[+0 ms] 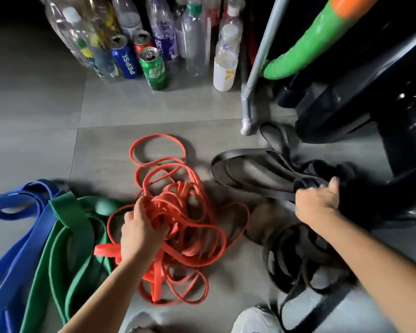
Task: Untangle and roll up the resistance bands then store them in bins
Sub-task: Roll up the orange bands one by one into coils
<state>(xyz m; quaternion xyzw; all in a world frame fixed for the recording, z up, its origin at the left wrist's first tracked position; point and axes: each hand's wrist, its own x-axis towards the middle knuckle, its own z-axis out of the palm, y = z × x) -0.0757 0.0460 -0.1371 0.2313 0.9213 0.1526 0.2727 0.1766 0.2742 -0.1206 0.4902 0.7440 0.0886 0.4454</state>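
Observation:
A tangle of thin orange resistance bands (185, 188) lies in the middle of the grey tiled floor. My left hand (142, 227) grips a bunch of its loops from above. To the right, wide black bands (255, 169) spread in loops across the floor, and my right hand (318, 200) grips a gathered handful of them. More black loops (296, 255) lie under my right forearm. Broad green bands (65, 227) and blue bands (21, 212) lie at the left, apart from both hands.
Plastic bottles (195, 37) and drink cans (154, 68) stand in a row at the back. A grey metal leg (249, 99), a green and orange tube (298, 51) and a black chair base (370, 104) crowd the right. My knees (255, 320) show at the bottom.

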